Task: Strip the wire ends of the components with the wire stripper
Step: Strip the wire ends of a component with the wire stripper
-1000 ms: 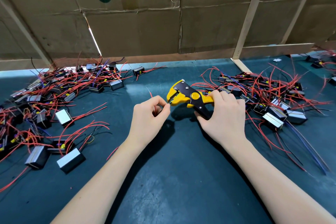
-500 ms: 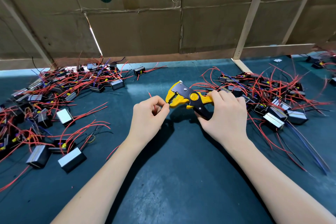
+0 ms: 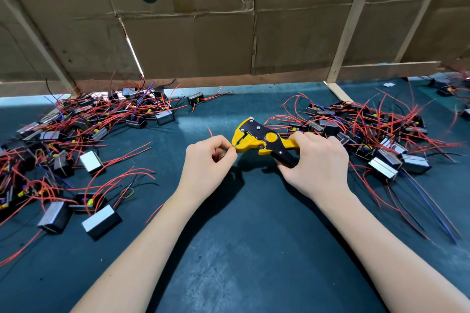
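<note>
My right hand [image 3: 315, 162] grips the handles of a yellow and black wire stripper [image 3: 256, 138], whose jaws point left. My left hand [image 3: 207, 162] is curled around a small component, mostly hidden in the palm, and pinches its thin red wire [image 3: 210, 132] right at the stripper's jaws. One red wire end sticks up above my left fingers. A pile of black box components with red wires [image 3: 76, 134] lies on the left of the dark green mat, and another such pile [image 3: 376, 134] lies on the right behind my right hand.
A cardboard wall [image 3: 193, 40] with wooden slats [image 3: 351, 20] stands along the far edge of the mat. Loose components [image 3: 100, 221] and red wires lie near my left forearm. Dark green mat [image 3: 254, 249] shows between my forearms.
Both hands have stayed nearly in place. The stripper's jaws have moved slightly closer to my left fingertips, with the wire held at them.
</note>
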